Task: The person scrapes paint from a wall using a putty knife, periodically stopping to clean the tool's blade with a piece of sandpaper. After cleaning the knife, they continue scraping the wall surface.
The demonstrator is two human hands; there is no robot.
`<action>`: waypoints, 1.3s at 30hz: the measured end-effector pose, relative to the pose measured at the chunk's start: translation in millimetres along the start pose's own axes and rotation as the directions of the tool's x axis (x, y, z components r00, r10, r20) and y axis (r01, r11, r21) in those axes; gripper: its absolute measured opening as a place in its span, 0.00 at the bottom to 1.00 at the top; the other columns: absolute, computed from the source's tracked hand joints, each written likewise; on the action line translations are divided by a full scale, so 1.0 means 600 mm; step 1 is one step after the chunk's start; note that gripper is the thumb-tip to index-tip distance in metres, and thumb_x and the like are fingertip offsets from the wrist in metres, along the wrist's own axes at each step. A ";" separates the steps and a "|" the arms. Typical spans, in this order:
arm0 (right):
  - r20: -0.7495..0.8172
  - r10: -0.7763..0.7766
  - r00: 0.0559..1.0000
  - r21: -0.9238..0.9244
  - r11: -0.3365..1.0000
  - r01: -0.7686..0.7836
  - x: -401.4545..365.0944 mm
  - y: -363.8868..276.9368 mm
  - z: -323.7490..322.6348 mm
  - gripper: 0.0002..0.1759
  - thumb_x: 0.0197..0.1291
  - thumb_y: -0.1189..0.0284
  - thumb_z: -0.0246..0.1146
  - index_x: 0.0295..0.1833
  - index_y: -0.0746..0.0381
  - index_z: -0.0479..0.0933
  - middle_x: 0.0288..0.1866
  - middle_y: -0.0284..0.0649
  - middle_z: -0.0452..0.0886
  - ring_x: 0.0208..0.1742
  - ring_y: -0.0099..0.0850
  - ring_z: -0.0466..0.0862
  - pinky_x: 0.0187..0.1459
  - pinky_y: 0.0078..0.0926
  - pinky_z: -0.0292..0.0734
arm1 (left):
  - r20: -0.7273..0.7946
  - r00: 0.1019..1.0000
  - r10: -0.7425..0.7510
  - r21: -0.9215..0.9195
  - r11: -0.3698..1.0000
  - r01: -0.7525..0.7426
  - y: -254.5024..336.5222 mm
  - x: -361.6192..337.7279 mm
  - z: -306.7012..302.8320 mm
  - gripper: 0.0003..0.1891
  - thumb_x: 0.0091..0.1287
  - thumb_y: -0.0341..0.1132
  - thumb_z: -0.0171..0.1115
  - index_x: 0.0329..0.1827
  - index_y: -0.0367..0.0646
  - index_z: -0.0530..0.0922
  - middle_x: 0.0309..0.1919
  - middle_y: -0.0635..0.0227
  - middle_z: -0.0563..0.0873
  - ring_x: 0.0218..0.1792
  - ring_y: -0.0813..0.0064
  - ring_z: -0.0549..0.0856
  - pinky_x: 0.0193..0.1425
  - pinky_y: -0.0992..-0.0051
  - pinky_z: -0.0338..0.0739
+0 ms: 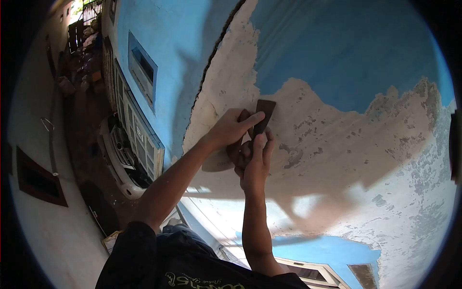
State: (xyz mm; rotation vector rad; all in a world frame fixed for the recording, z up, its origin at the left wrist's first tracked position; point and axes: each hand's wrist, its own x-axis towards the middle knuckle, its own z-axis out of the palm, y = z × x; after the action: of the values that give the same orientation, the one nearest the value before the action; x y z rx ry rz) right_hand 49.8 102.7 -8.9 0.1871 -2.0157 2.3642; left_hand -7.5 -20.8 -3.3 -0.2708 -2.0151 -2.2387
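A dark, flat scraper [266, 110] with a flared blade is held up before the peeling wall. My left hand [233, 128] is closed, its thumb pressed on the blade's face. My right hand [256, 161] grips the scraper's lower end, with thumb and fingers pressed together. Between the hands shows a reddish-brown piece [235, 148], perhaps a second tool's handle. Below it juts a pale, rounded flat piece [217, 163] with faint print. The fingers partly hide how these two parts join and which hand carries them.
The wall has blue paint [332, 53] and a wide bare, patchy area [308, 130]. A dark crack [207, 72] runs down its left side. Far below at left are a white vehicle [118, 164], a latticed window [139, 127] and piled items [89, 53]. A white frame [308, 269] lies at bottom right.
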 end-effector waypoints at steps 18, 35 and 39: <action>0.112 0.124 0.986 0.102 0.986 -0.135 0.018 -0.002 -0.005 0.26 0.74 0.44 0.49 0.42 0.58 0.70 0.19 0.24 0.62 0.12 0.13 0.58 0.11 0.14 0.48 | 0.196 0.977 -0.082 -0.386 0.910 0.154 -0.010 0.013 -0.008 0.22 0.68 0.53 0.65 0.40 0.38 0.80 0.28 0.65 0.85 0.23 0.82 0.81 0.24 0.81 0.75; 0.046 0.111 0.993 -0.007 0.994 -0.110 0.014 0.011 0.023 0.32 0.73 0.39 0.43 0.43 0.59 0.70 0.21 0.26 0.67 0.15 0.14 0.61 0.13 0.16 0.51 | 0.084 0.981 -0.174 -0.300 0.935 0.192 0.007 0.002 -0.001 0.25 0.66 0.58 0.66 0.38 0.40 0.77 0.27 0.70 0.81 0.26 0.82 0.80 0.28 0.80 0.75; -0.002 0.074 0.997 -0.033 0.997 -0.074 0.008 0.019 0.023 0.34 0.72 0.37 0.43 0.43 0.60 0.70 0.23 0.27 0.69 0.15 0.14 0.62 0.13 0.16 0.53 | 0.037 0.989 -0.144 -0.273 0.951 0.149 -0.002 0.010 0.012 0.26 0.65 0.59 0.67 0.37 0.40 0.78 0.28 0.70 0.80 0.25 0.82 0.79 0.27 0.79 0.74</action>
State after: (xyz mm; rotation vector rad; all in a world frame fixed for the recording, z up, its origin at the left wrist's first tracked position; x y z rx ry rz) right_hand 45.0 87.0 -17.7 0.1126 -2.0954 2.3704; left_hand -13.2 -13.4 -2.3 -0.1694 -1.7808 -2.6184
